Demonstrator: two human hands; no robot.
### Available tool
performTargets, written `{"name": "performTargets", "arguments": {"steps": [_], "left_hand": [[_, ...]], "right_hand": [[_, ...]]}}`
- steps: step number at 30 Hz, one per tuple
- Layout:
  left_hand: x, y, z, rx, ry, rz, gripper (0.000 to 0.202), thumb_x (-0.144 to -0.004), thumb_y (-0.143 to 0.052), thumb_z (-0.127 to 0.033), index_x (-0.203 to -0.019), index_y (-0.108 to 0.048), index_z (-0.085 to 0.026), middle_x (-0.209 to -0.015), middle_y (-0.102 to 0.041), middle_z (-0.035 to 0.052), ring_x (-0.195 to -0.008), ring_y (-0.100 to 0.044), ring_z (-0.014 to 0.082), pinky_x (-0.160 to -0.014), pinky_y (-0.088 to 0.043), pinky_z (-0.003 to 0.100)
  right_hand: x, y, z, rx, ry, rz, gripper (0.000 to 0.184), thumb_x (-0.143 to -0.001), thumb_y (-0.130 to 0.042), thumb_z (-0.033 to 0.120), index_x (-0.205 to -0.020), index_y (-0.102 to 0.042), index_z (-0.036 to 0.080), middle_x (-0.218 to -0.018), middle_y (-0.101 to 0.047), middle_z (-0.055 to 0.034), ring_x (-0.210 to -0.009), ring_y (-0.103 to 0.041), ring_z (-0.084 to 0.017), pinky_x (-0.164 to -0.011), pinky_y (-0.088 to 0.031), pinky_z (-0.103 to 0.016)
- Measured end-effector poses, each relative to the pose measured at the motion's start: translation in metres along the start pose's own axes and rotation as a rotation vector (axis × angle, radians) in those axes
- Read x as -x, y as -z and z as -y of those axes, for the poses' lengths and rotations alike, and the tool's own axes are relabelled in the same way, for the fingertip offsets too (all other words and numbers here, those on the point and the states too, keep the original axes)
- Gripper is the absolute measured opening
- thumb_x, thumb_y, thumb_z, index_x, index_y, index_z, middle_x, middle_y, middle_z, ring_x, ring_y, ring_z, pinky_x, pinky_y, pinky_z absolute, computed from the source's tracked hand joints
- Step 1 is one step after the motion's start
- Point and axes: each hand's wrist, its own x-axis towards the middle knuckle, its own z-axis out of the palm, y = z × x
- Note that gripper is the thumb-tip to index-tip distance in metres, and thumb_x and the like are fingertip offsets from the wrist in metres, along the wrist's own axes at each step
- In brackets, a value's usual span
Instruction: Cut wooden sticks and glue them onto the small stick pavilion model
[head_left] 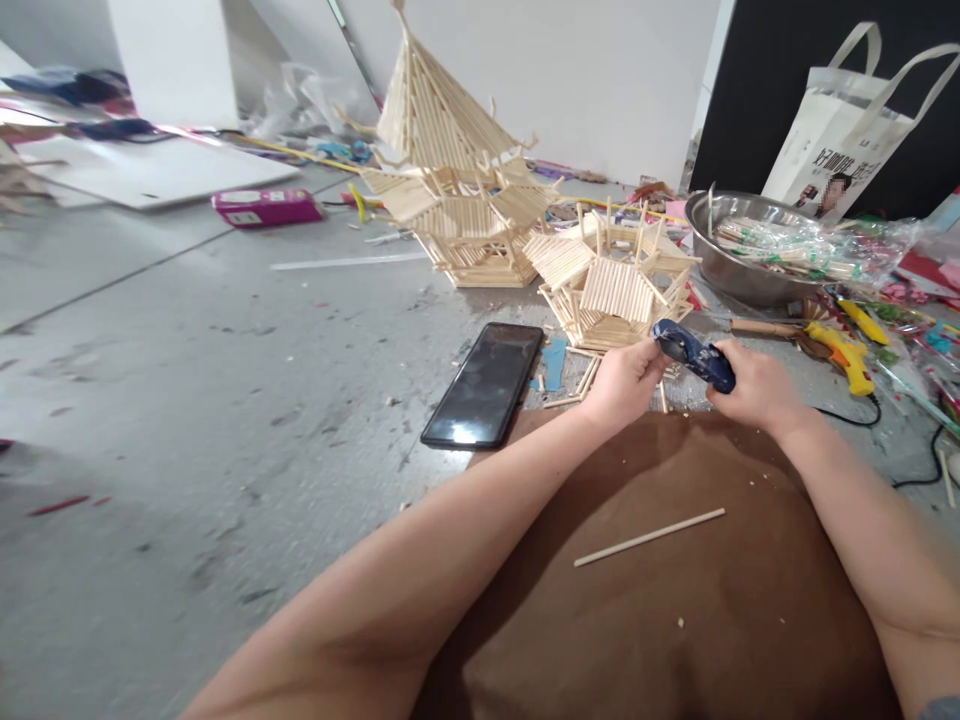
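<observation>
My right hand (754, 385) is closed round a dark blue hand tool (697, 358), worn and spotted with pale marks; its working end is hard to make out. My left hand (626, 380) is pinched at the tool's far end. Just below those fingers shows the end of a thin wooden stick (664, 397); whether they hold it I cannot tell. Right behind both hands stands a small hexagonal frame (619, 290) built of wooden sticks. A single wooden stick (649, 538) lies on the brown cloth (600, 640) over my lap.
A tiered stick pavilion (465, 215) with a pointed roof stands behind. Left of my hands lies a phone (487, 385). To the right are a steel bowl (750, 285) of bagged sticks, a yellow glue gun (844, 358) with its cord, and a white bag (832, 140).
</observation>
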Motion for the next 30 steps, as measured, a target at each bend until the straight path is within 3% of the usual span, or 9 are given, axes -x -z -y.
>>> {"name": "performTargets", "arguments": {"steps": [9,22,30], "left_hand": [[0.0,-0.001,0.0,0.019,0.022,0.015,0.03,-0.081,-0.04,-0.028,-0.053,-0.043,-0.016,-0.048,-0.041,-0.0034,-0.048,-0.038,0.0074,-0.05,-0.031,0.019],[0.0,-0.002,0.003,0.036,0.038,0.032,0.03,-0.082,-0.04,-0.027,-0.054,-0.041,-0.016,-0.046,-0.041,-0.0043,-0.045,-0.039,0.0063,-0.048,-0.029,0.018],[-0.002,-0.002,0.004,0.044,0.02,0.033,0.027,-0.081,-0.043,-0.022,-0.054,-0.045,-0.015,-0.047,-0.045,-0.0036,-0.047,-0.043,0.0066,-0.048,-0.031,0.017]], "right_hand": [[-0.001,-0.001,0.0,0.023,-0.016,0.029,0.033,-0.068,-0.047,0.034,-0.098,-0.052,0.021,-0.087,-0.066,-0.007,-0.079,-0.06,-0.025,-0.064,-0.039,-0.03],[0.0,-0.011,-0.004,0.029,0.024,-0.06,0.032,-0.066,-0.049,0.031,-0.096,-0.054,0.019,-0.077,-0.065,-0.0065,-0.069,-0.06,-0.024,-0.057,-0.037,-0.029],[-0.002,-0.01,-0.003,0.023,0.044,-0.007,0.039,-0.067,-0.047,0.028,-0.104,-0.049,0.018,-0.092,-0.064,-0.0093,-0.079,-0.06,-0.026,-0.061,-0.039,-0.031]]}}
